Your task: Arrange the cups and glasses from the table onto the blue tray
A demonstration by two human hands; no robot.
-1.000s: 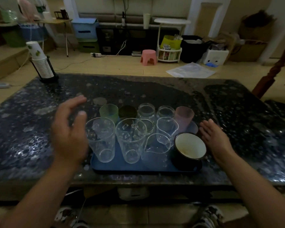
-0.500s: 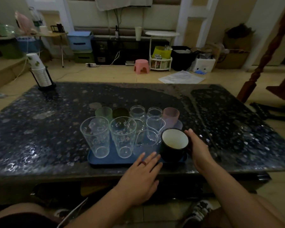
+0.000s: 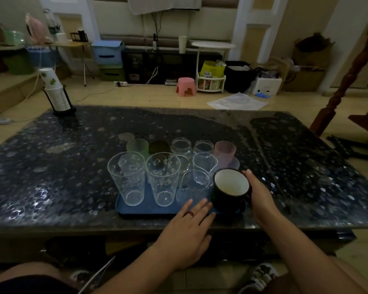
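left hand [image 3: 187, 230] flat, fingers straight; right hand [image 3: 258, 194] curled

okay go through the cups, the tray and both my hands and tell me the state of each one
black mug: upright, empty, at the tray's near right corner, right hand round it
two tall clear glasses: upright, empty, on the tray
green cup: upright, back row
pink cup: upright, back row
blue tray: flat on the table, loaded
left hand: fingers straight, resting on the tray's near edge
right hand: curled round the mug's side
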